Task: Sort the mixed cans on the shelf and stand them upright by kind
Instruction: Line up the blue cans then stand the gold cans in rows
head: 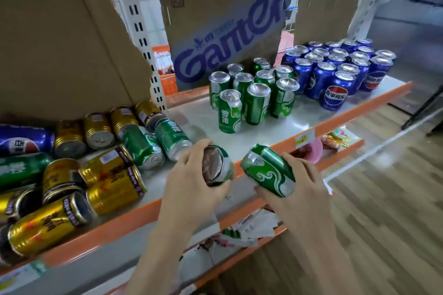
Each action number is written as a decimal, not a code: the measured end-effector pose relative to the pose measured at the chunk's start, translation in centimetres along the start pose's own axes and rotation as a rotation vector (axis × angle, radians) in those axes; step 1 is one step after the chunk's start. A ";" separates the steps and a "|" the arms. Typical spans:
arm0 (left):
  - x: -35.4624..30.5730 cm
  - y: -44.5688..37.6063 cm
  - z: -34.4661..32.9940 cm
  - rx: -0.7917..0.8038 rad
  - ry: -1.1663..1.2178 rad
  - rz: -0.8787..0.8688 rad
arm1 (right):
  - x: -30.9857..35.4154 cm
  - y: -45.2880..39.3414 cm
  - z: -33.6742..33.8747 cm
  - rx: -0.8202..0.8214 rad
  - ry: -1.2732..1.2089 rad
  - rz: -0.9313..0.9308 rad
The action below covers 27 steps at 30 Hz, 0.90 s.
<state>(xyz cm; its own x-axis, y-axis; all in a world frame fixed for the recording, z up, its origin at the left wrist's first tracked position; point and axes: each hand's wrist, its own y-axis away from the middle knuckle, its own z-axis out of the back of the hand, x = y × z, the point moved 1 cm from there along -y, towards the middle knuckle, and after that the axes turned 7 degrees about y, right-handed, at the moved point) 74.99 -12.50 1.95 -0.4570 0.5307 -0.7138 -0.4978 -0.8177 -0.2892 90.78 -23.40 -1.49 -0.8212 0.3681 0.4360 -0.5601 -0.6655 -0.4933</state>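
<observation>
My left hand [191, 182] grips a green can [217, 166] with its end facing me, just above the shelf's front edge. My right hand [299, 189] holds a second green can [268, 170] tilted on its side, beyond the shelf's orange lip. Several green cans [251, 96] stand upright in a cluster mid-shelf. Several blue cans [335, 72] stand upright at the right. At the left lies a mixed heap on its side: gold cans [112, 189], two green cans [155, 141], a blue can [24, 141] and another green can [21, 167].
The white shelf [299, 117] has an orange front lip. Cardboard boxes stand behind: a big one [60, 31] at the left, a printed one [227, 21] in the middle. A lower shelf [251, 225] holds wrappers and packets. Wooden floor lies to the right.
</observation>
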 end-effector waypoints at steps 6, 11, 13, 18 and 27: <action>1.1 -5.0 -1.7 -0.028 0.019 0.000 | -1.6 -6.0 -1.8 -0.016 0.048 0.040; 3.3 -9.7 -1.5 -0.069 0.026 0.023 | -1.7 -12.7 -4.7 0.027 0.138 0.128; 4.2 -11.5 -1.3 -0.064 0.005 0.033 | -1.4 -14.7 -5.7 0.053 0.170 0.174; 6.5 -15.9 -1.0 -0.026 -0.050 0.036 | -0.8 -17.1 -8.1 0.087 0.248 0.306; 7.2 -22.6 -3.1 0.173 -0.134 0.042 | -1.4 -16.5 -10.9 0.091 0.235 0.358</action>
<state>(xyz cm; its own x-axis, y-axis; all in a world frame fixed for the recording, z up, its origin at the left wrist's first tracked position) 85.20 9.09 1.33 -0.5678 0.5317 -0.6284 -0.5905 -0.7950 -0.1390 99.96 -5.81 -2.16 -0.9701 0.2350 0.0610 -0.2327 -0.8286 -0.5092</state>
